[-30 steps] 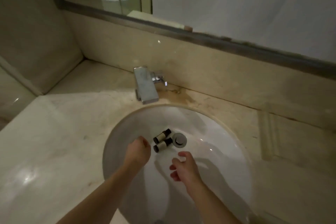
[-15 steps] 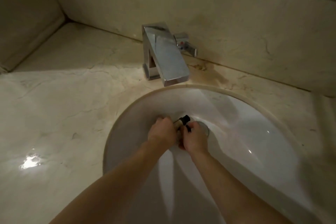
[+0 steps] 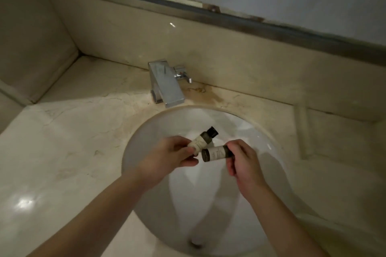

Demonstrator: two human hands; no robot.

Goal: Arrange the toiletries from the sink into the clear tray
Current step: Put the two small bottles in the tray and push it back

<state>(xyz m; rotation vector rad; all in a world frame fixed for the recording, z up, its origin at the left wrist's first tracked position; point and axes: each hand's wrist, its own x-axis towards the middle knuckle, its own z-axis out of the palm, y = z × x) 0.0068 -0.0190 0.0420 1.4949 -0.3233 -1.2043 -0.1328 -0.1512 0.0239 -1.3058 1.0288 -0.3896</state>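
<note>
From the head view, my left hand is clenched on a bottle at centre frame, cap pointing up and right, and my right hand is clenched on a second bottle lying nearly level, cap toward the left. Both are held above the sink, the two bottles just beside each other, maybe touching. The faucet sits above them on the counter. No tray shows in frame. I judge these bottles light, stiff plastic, possibly slick if wet, so each grip belongs around the labelled body, not the cap
</note>
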